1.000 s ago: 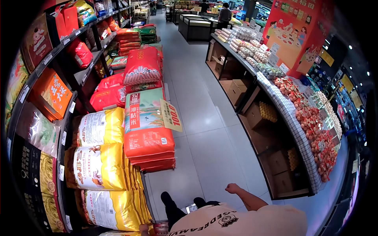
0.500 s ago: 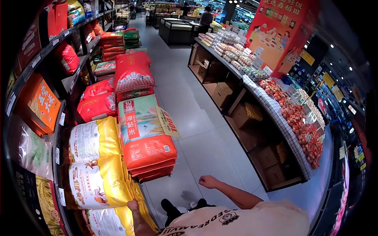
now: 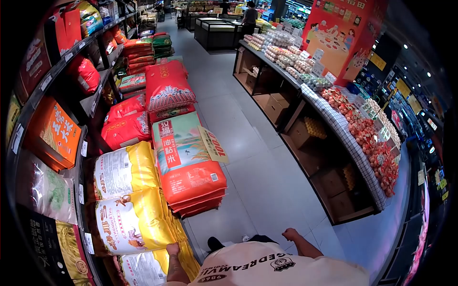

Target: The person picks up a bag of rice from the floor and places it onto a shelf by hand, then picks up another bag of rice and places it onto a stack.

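Note:
My left hand [image 3: 173, 249] hangs low with its fingers curled, right at the edge of a yellow-and-white rice bag [image 3: 119, 224]. Whether it touches the bag cannot be made out; no held object shows. Out over the floor on the other side is my right hand [image 3: 290, 234], closed in a loose fist with nothing visible in it. Ahead of my left hand, a red-and-green rice bag [image 3: 191, 183] tops a short pile and carries a yellow price card [image 3: 213, 144].
Shelves [image 3: 59, 62] with bags and boxes line the left. Red rice bags [image 3: 169, 86] are piled farther along. To the right runs an egg stand [image 3: 334, 114] with cartons below. A tiled aisle [image 3: 248, 167] lies between, and a person [image 3: 249, 19] stands far ahead.
The view has turned slightly left, so shelves and bags sit farther right. My right hand has moved right and lower in the picture. My left hand remains beside the yellow bag.

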Demonstrator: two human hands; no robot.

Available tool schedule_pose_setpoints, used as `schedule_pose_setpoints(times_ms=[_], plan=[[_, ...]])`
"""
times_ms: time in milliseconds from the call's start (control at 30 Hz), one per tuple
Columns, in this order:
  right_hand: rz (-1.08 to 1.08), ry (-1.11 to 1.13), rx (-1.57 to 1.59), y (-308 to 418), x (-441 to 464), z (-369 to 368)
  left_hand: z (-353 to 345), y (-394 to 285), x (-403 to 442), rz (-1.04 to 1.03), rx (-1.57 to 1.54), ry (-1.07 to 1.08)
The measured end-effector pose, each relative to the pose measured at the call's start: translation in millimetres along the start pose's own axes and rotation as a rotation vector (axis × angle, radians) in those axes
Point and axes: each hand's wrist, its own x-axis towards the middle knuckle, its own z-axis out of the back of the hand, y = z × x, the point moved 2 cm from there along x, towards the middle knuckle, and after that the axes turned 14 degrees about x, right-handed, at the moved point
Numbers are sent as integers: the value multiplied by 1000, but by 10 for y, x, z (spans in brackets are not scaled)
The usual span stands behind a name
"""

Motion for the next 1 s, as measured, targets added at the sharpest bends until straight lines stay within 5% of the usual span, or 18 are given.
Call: schedule_pose_setpoints(times_ms=[100, 233, 367, 600, 800, 1000], plan=[[-36, -6, 146, -1, -76, -110, -57, 44, 93, 64, -35, 258], [188, 21, -23, 468, 67, -307, -504, 295, 369, -315, 198, 484], [245, 89, -255, 988, 265, -208, -515, 38, 239, -154, 140, 394], [566, -6, 34, 1695, 967, 372, -368, -551, -248, -10, 136, 410], [544, 61, 177, 1684, 1551, 897, -810, -960, -479, 349, 106, 526], [294, 77, 185, 820, 2125, 1726, -990, -2376, -296, 57, 138, 402]])
